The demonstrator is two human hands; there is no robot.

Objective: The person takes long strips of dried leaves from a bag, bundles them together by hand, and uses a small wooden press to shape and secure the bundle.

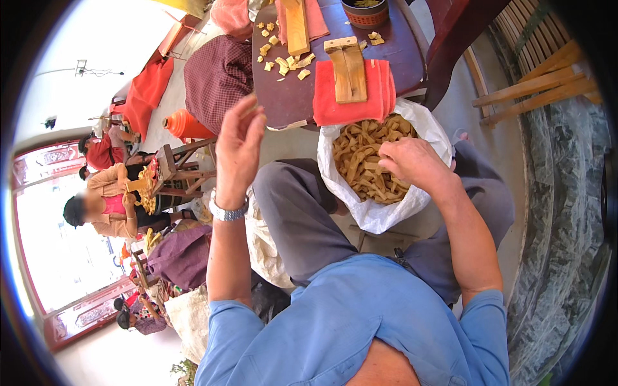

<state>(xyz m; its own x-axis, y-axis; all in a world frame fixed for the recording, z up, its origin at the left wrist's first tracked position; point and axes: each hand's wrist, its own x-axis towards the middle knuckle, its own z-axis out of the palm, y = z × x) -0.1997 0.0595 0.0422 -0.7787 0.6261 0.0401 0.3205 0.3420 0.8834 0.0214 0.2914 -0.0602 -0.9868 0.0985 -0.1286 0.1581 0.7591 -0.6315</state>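
Between my knees stands a white woven sack, its mouth full of brownish-yellow, flat, curled strips. My right hand is over the sack's right side with curled fingers down at the strips; whatever the fingertips grip is hidden. My left hand, with a metal watch on the wrist, is raised left of the sack by the table's near corner. Its fingers are bent and apart, and nothing shows in them. On the table edge above the sack, a wooden block with a crosspiece lies on a folded red cloth.
The dark table holds yellow chopped pieces, a second wooden board and a round bowl. Leftward are a checked cloth, an orange container and several seated people. Wooden bars and plastic sheeting lie right.
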